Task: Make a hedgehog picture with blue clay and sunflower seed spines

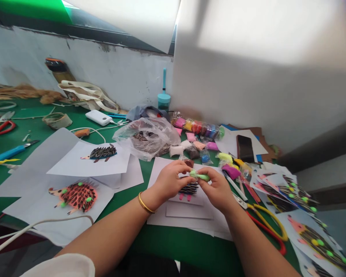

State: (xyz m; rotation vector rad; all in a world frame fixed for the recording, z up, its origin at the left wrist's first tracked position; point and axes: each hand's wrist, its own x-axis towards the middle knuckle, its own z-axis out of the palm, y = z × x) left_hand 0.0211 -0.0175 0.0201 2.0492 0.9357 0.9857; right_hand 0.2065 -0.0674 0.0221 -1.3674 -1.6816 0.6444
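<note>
My left hand (170,182), with a gold bangle at the wrist, pinches one end of a lump of light green modelling clay (202,176). The other end is gripped by my right hand (217,189), and the clay stretches between my fingertips. Just below both hands lies a hedgehog picture (189,188) with dark seeds for spines and pink feet, partly hidden by my fingers. It rests on a stack of white paper (188,212). Behind the hands, a clear plastic bag (147,138) holds striped seeds.
Packets of coloured clay (194,127) line the back. Scissors (265,223) with red and yellow handles lie at right, near finished hedgehog pictures (317,240) and a phone (245,148). At left are more hedgehog pictures (77,198), a blue cutter (10,154) and a white cable (46,221).
</note>
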